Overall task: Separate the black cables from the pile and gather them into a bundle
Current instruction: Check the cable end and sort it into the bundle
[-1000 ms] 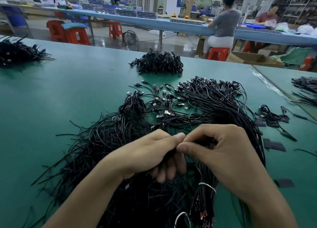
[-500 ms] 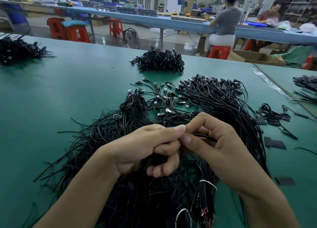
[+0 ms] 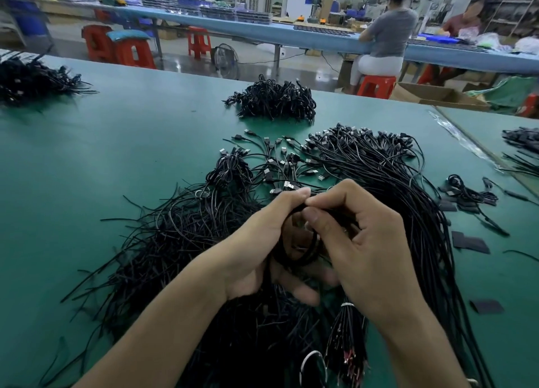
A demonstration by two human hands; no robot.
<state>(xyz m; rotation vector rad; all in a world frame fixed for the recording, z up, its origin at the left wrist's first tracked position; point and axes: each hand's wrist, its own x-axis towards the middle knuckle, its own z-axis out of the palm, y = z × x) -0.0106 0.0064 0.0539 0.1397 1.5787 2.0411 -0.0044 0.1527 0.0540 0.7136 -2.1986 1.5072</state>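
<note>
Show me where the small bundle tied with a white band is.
In the head view the tied bundle lies low, right of centre, on the cable pile, directly below the wrist of the right hand.

Bare green table surface [image 3: 110, 160] lies open to the left of the loose black cables [image 3: 180, 241] (stray ends fan outward). A compact heap of coiled black cables [image 3: 271, 101] blocks the far centre; flat black patches [image 3: 469, 243] dot the right side.
</note>
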